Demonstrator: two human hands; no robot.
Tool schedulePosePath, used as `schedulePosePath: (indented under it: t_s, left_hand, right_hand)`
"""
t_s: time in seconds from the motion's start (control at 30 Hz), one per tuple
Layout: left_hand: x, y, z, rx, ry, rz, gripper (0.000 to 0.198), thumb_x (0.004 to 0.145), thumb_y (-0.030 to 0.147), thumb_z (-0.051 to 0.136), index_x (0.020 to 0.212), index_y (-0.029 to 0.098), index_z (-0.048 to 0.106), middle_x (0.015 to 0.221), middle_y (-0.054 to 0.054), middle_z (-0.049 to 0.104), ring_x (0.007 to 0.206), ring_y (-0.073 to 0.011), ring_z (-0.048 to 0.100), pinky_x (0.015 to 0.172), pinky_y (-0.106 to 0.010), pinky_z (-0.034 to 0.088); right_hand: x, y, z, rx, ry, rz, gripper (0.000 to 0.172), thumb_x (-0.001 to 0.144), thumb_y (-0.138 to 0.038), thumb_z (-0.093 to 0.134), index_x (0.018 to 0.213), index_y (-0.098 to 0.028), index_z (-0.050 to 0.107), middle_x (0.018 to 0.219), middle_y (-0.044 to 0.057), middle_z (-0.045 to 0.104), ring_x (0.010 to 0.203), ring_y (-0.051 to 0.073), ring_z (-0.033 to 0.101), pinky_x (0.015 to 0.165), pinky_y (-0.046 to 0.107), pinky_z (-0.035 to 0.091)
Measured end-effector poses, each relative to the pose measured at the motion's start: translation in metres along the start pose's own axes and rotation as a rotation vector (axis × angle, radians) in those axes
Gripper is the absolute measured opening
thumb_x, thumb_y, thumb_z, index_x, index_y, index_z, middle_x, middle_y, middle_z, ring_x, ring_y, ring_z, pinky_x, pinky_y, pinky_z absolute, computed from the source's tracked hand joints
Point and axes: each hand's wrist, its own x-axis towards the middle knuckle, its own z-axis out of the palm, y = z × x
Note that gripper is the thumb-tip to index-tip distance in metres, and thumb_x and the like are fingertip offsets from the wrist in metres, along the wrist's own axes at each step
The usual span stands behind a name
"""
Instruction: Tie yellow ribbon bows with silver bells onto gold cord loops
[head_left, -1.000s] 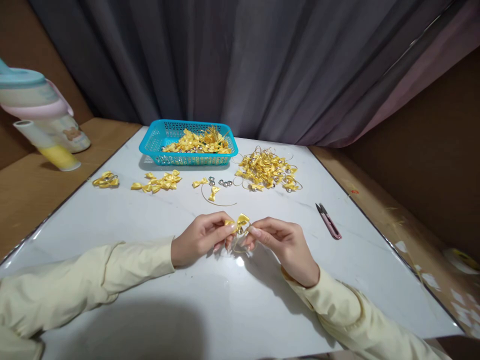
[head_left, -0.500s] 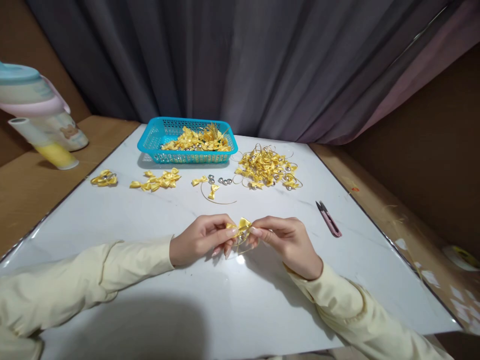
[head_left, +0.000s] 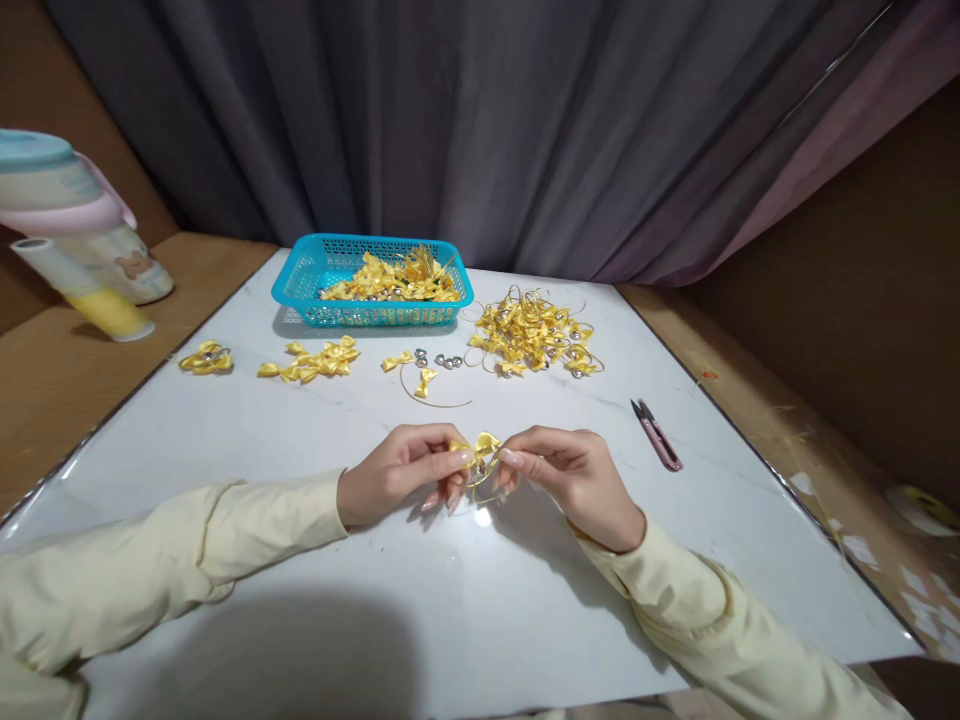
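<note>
A small yellow ribbon bow (head_left: 480,447) with a little silver bell and a thin gold cord loop under it is held just above the white table (head_left: 300,450). My left hand (head_left: 397,473) pinches the bow's left side with thumb and forefinger. From the right, my right hand (head_left: 570,480) pinches the same bow or its cord with its fingertips. Both hands are closed on it and nearly touch each other.
At the back stands a blue basket (head_left: 322,270) with yellow bows. Beside it lie a heap of finished bows (head_left: 532,335), loose bows (head_left: 311,362), another bow (head_left: 199,358), silver bells (head_left: 448,361) and a cord (head_left: 439,402). Pink thread snips (head_left: 658,435) lie to the right, a pastel jug (head_left: 67,225) stands far left.
The hands stay together on the bow. The bow has turned slightly between the fingers. The view has shifted a little.
</note>
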Motion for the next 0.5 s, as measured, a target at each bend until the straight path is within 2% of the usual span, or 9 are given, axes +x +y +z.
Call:
schedulePosePath:
  t_s: [0.5]
  left_hand:
    - [-0.0002, 0.0001, 0.0, 0.005, 0.011, 0.0, 0.027, 0.08, 0.036, 0.058, 0.072, 0.011, 0.054, 0.059, 0.0, 0.054, 0.05, -0.0088, 0.052, 0.04, -0.017, 0.036]
  right_hand:
    - [0.0008, 0.0013, -0.0013, 0.041, 0.002, 0.029, 0.018, 0.076, -0.03, 0.065, 0.067, -0.014, 0.066, 0.059, 0.003, 0.065, 0.052, 0.013, 0.059, 0.055, 0.026, 0.05]
